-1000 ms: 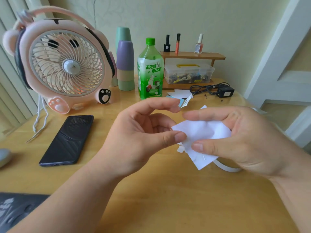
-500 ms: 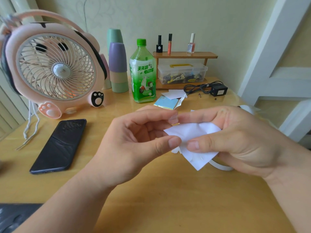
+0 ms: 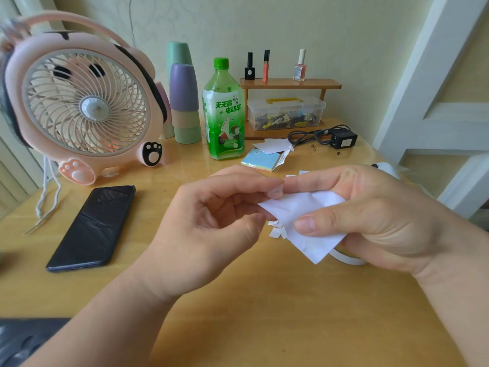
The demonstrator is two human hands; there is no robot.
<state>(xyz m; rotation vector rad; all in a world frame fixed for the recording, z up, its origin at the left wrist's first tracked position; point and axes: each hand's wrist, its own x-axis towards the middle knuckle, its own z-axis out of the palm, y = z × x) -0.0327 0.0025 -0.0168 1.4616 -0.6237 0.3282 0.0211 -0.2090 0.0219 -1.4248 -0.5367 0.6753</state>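
Observation:
A folded white paper (image 3: 304, 213) is held above the wooden table (image 3: 264, 313). My right hand (image 3: 383, 218) pinches it between thumb and forefinger, the thumb lying across its middle. My left hand (image 3: 209, 221) meets it from the left, its forefinger tip touching the paper's top left corner and its thumb just below the left edge. Small white paper scraps (image 3: 276, 230) lie on the table under the hands. A white tape ring (image 3: 346, 259) shows partly below my right hand.
A pink fan (image 3: 84, 107) stands at the back left, a black phone (image 3: 92, 227) in front of it. Stacked cups (image 3: 184, 102), a green bottle (image 3: 223, 112), a pad of coloured paper (image 3: 262, 160), a wooden shelf (image 3: 289, 84) over a clear box (image 3: 285, 112) and a black charger (image 3: 342, 140) line the back.
The camera shifted slightly. My left thumb has slid off the paper's left edge and my left forefinger has come down onto its top corner. My right hand keeps its pinch.

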